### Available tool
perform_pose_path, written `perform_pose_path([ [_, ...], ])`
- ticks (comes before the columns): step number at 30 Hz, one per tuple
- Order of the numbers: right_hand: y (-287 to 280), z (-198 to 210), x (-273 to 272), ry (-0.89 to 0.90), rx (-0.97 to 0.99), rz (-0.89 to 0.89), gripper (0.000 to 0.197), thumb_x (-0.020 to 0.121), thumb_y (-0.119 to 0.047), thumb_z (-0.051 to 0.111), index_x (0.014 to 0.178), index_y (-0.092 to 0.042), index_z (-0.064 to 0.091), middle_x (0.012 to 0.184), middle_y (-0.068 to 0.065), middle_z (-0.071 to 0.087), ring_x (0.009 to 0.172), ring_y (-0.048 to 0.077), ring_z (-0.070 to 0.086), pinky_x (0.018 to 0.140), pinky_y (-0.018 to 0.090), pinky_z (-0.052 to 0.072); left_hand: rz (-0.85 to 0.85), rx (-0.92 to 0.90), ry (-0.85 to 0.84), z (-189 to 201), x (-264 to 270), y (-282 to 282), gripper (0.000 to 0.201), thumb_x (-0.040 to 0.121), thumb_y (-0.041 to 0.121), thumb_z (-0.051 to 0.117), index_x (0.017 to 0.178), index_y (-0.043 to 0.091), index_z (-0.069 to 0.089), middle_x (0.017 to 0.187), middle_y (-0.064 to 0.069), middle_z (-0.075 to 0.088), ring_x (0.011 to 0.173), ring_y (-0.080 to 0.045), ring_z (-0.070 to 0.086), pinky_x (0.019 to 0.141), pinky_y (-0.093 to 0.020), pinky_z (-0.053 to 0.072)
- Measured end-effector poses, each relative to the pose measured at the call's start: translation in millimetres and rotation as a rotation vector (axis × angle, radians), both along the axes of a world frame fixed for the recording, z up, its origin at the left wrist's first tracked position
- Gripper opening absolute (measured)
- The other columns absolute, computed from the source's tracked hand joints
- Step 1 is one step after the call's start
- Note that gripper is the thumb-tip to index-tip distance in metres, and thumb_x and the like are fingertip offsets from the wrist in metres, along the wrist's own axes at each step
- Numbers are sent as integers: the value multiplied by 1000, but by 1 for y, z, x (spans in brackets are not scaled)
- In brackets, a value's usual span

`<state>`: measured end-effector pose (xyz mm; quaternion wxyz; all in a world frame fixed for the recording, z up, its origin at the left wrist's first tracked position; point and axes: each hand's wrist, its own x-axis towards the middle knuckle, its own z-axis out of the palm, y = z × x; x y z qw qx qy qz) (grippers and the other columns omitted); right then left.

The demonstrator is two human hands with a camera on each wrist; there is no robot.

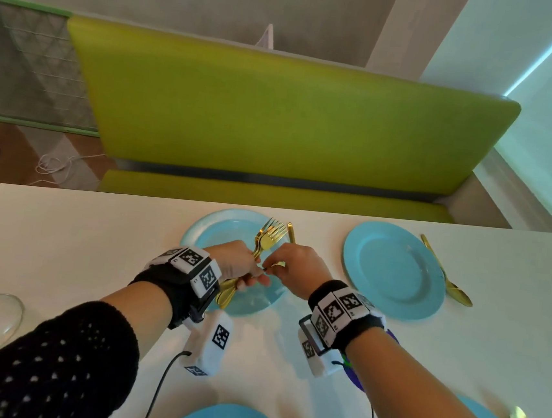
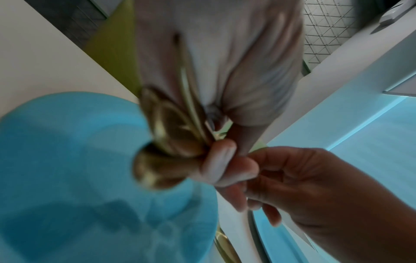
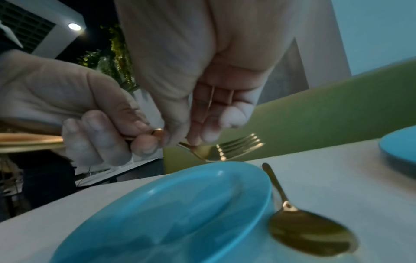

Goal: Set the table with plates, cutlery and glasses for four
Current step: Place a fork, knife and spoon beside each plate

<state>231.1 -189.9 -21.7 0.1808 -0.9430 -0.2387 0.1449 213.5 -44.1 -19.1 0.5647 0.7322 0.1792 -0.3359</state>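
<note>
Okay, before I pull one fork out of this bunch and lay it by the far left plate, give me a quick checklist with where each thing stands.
1. Left hand holds the fork bundle: ok, fingers wrapped round the handles.
2. Right hand has singled out one fork: cannot tell, fingertips pinch at the handles, blurred.
3. Far left plate in place: ok, directly under the hands.
4. Spoon at that plate: ok, on its right.
5. Room for a fork on the plate's left: ok, bare table.
6. Glass set there: not ok, none by that plate.
</note>
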Motion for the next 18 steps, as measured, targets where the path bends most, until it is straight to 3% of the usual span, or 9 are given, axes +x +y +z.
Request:
perform_pose_path([
  [6,-19,8,4,34,-65,87,22,89,-19,58,106,-20,72,111,3,64,106,21,56,94,34,45,-66,-66,10,7,0,-20,28,97,5,39,75,4,55,73,-9,64,35,-6,46,34,-15,31],
  [11,-44,9,13,105,-54,21,15,85,-18,64,97,-18,74,96,1,63,90,14,53,88,28,44,65,-72,-20,5,1,-29,26,99,10,33,77,5,46,74,-12,65,46,-15,50,35,-18,34],
  [13,-57,9,19,118,-28,-55,14,85,-18,66,96,-15,74,97,0,66,87,12,55,79,17,41,92,-13,-42,2,4,-25,21,98,10,33,82,5,46,77,-10,65,48,-16,51,37,-20,34],
  [15,-73,8,26,183,37,-200,11,85,-18,67,92,-14,74,83,-6,65,72,2,52,63,6,38,145,32,-65,0,8,-17,15,98,9,33,92,3,46,80,-8,63,50,-15,49,39,-20,32],
  [18,-91,2,35,307,177,-481,4,84,-17,68,81,-19,69,68,-9,59,60,4,51,54,12,41,217,70,-126,2,16,-7,12,98,8,32,102,1,42,77,-6,59,52,-15,45,39,-21,30],
])
